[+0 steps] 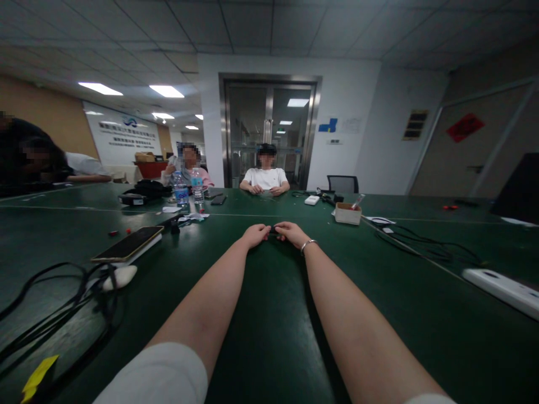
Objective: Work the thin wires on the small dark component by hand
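Observation:
Both my arms reach forward over the green table [278, 314]. Between my fingertips is a small black object [273, 229], too small and dark for me to tell its kind. My left hand [255, 235] pinches its left end with fingers closed. On the other end, the thumb and fingers of my right hand [291, 233] are closed in a pinch. A silver bracelet [308, 246] circles my right wrist. The object is held just above or on the tabletop; I cannot tell which.
Left of my arms lie a phone [128, 244], black cables [63, 314] and a white mouse-like object [120, 277]. Water bottles [181, 191] stand farther back. A small box [347, 214] and a power strip [503, 289] are on the right. A person [266, 178] sits opposite.

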`<action>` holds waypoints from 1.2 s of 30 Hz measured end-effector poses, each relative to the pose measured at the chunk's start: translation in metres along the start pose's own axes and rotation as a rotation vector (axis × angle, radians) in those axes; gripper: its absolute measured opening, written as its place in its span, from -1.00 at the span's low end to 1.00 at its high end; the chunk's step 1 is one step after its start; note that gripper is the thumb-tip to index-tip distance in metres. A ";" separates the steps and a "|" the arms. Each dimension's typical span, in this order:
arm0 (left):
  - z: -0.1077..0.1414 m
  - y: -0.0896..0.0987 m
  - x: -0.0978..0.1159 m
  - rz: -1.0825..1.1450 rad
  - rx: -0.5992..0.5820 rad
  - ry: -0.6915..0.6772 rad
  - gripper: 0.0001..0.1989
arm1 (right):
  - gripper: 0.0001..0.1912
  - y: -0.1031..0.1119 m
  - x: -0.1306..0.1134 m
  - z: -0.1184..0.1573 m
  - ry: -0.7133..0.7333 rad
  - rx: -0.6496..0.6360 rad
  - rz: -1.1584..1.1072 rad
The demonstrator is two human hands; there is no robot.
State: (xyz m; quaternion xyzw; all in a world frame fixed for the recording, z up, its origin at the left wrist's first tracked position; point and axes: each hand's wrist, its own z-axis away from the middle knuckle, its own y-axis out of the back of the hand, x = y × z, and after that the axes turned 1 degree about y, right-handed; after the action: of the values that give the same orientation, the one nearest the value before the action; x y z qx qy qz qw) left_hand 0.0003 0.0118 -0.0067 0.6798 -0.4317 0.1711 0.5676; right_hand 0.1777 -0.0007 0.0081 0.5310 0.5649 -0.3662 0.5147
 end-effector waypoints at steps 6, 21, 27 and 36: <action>0.002 0.002 0.003 0.051 -0.015 0.006 -0.61 | -0.94 0.000 -0.003 0.001 -0.002 -0.002 0.021; 0.000 0.005 0.002 0.097 -0.041 -0.006 -0.60 | -0.87 0.002 0.000 -0.001 0.006 -0.041 0.021; -0.004 0.004 -0.004 0.053 -0.036 -0.013 -0.56 | -0.87 0.002 0.001 -0.001 0.035 -0.061 0.017; -0.003 0.004 -0.003 0.072 -0.068 -0.029 -0.54 | -0.85 0.003 0.000 0.000 0.024 -0.069 0.011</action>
State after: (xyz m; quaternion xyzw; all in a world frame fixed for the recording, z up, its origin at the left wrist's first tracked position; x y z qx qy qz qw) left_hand -0.0043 0.0156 -0.0054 0.6464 -0.4698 0.1668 0.5776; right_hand 0.1806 -0.0006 0.0084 0.5203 0.5803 -0.3374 0.5279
